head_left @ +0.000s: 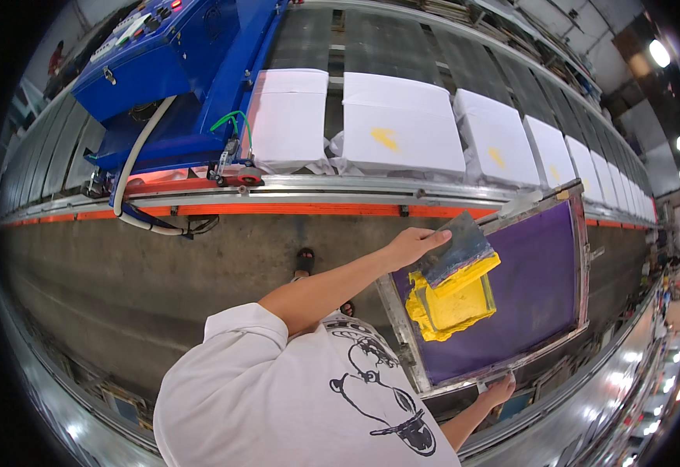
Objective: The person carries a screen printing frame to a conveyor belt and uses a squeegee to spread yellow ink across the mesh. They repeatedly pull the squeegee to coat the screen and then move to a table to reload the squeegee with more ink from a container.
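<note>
In my left hand [418, 245] is a flat grey scraper [460, 245], gripped by one end with the thumb on top. Its lower edge sits in thick yellow ink [460, 311] on a screen printing frame [579, 265] with purple mesh [530, 272]. The ink lies in a heap near the frame's left side, around a squarish flat patch. My right hand [499, 389] is closed on the frame's near edge, by a small pale fitting. The frame is tilted and held beside the long printing table.
Along the printing table [301, 187] lie white fabric pieces [402, 121] on pallets, several with yellow prints. A blue machine [176, 78] with a pale hose stands at the far left. An orange strip [293, 209] runs below the table's metal rail. Another metal-edged bench [620, 381] curves behind me.
</note>
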{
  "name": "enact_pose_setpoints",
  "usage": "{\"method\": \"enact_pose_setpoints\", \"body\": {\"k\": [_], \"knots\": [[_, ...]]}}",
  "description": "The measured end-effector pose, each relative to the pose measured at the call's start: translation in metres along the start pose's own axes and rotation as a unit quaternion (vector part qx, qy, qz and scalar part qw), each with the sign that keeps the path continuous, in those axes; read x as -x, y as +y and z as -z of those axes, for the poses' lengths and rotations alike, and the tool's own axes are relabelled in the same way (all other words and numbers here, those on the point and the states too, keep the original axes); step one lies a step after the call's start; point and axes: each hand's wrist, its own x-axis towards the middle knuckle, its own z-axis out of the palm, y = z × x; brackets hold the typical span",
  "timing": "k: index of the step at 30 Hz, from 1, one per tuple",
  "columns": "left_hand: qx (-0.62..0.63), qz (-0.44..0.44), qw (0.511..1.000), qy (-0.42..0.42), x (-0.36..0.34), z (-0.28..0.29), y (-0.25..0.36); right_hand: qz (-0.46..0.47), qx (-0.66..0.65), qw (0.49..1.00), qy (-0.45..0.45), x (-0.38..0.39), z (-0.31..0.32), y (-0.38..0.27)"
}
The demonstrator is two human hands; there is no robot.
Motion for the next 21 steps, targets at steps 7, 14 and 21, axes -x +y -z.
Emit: {"method": "enact_pose_setpoints", "body": {"k": [7,14,21], "knots": [[-0.073,0.016,0.997,0.022,-0.035,0.010,-0.010,-0.029,-0.042,0.998,-0.036,-0.006,-0.041,0.067],[0.007,0.009,1.000,0.013,-0.045,-0.012,-0.038,0.029,0.046,0.997,0.051,-0.058,-0.035,0.140],[0.095,0.050,0.994,0.002,-0.030,-0.028,-0.049,0.053,0.053,0.995,0.062,-0.025,-0.045,0.118]]}}
